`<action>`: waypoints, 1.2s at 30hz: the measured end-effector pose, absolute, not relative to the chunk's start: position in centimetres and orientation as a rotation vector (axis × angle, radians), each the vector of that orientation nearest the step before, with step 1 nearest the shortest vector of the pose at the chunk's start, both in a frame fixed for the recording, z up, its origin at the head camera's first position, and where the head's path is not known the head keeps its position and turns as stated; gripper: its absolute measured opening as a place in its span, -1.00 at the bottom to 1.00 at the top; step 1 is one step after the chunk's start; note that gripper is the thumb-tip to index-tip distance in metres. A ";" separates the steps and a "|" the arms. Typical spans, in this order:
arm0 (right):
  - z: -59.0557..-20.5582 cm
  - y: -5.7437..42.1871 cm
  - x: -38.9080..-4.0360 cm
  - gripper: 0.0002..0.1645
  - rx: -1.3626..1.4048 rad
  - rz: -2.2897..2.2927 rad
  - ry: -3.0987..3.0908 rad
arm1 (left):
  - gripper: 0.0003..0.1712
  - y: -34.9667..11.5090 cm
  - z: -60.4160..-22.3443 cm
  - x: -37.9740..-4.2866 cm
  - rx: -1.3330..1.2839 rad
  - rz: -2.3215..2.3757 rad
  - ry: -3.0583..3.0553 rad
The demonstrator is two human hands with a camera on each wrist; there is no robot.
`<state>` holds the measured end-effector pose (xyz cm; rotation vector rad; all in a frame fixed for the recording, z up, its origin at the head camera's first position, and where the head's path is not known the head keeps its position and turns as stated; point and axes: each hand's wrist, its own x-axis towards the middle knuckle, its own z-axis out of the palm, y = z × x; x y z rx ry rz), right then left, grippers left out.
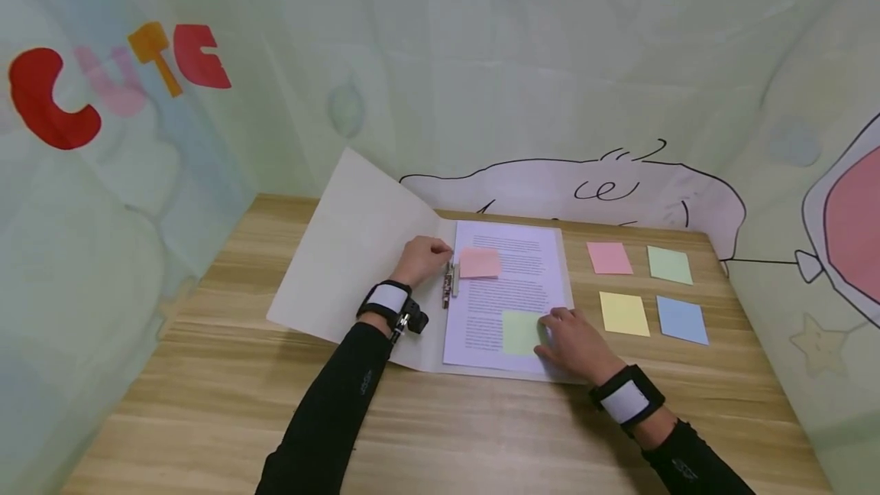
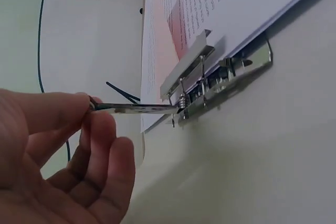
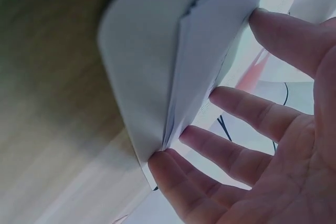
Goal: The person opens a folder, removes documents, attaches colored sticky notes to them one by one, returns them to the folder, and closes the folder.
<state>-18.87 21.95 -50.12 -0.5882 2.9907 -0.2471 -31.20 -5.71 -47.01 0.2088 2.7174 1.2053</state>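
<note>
An open white folder (image 1: 340, 250) lies on the table, its left cover tilted up off the wood. On its right side sits a stack of printed paper (image 1: 522, 281) with a pink sticky note (image 1: 480, 263) and a green sticky note (image 1: 519, 333) on top. My left hand (image 1: 419, 260) pinches the metal lever (image 2: 139, 108) of the folder's clip (image 2: 191, 66) between thumb and forefinger; the lever stands raised from the clip base. My right hand (image 1: 579, 346) spreads its extended fingers over the lower right of the stack, fingertips touching the sheets beside the green note.
Right of the folder, pink (image 1: 609, 258), green (image 1: 670, 265), yellow (image 1: 624, 314) and blue (image 1: 682, 319) sticky pads lie in two rows on the wooden table (image 1: 495, 434). A printed cloth backdrop (image 1: 481, 82) rises behind the table and along both sides.
</note>
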 end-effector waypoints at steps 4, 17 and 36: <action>-50.2 22.0 -18.9 -0.42 -0.587 -0.248 2.988 | -0.78 -6.2 -46.3 -30.6 0.283 1.137 2.684; -50.2 22.2 -19.4 -0.38 -0.571 -0.230 2.953 | -0.81 -7.0 -45.5 -29.4 0.421 0.918 2.631; -50.4 22.0 -19.4 -0.40 -0.555 -0.243 2.963 | -0.87 -7.6 -46.2 -29.6 0.582 0.730 2.586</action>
